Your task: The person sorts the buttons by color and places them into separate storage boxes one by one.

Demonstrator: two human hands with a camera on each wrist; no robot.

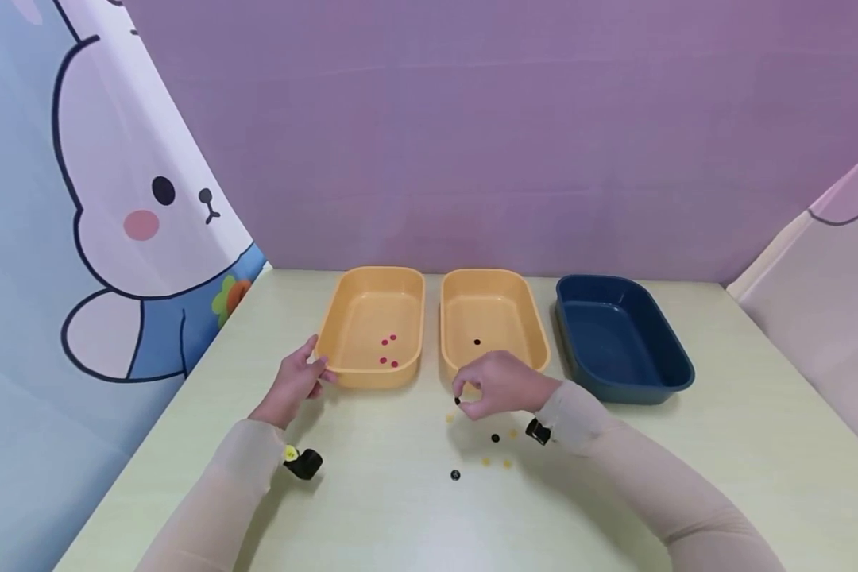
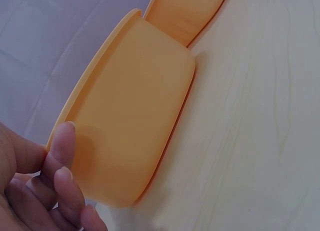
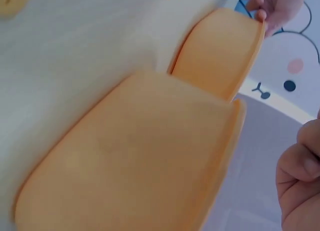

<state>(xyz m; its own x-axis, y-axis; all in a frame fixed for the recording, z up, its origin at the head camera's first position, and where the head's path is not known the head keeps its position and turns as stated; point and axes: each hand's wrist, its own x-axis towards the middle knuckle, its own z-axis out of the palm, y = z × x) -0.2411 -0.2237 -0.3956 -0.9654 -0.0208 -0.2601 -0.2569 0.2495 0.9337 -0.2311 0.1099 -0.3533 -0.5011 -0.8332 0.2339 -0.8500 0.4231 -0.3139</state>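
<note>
My left hand (image 1: 296, 381) holds the near left corner of the left yellow-orange tray (image 1: 372, 378). In the left wrist view its thumb and fingers pinch the rim of that tray (image 2: 130, 101). Several pink-red buttons (image 1: 393, 365) lie inside the tray. My right hand (image 1: 502, 384) pinches a small black button (image 1: 457, 401) between thumb and fingertip, just before the near edge of the middle yellow-orange tray (image 1: 493, 276). One black button (image 1: 477, 342) lies in that middle tray. The right wrist view shows curled fingers (image 3: 302, 176), with the button out of sight.
Two black buttons (image 1: 455, 475) and several pale yellow buttons (image 1: 507, 465) lie on the table (image 1: 372, 508) below the right hand. A dark blue tray (image 1: 632, 392) stands at the right. Behind the trays hangs a purple cloth (image 1: 500, 143); a rabbit-print cloth (image 1: 121, 159) is at left.
</note>
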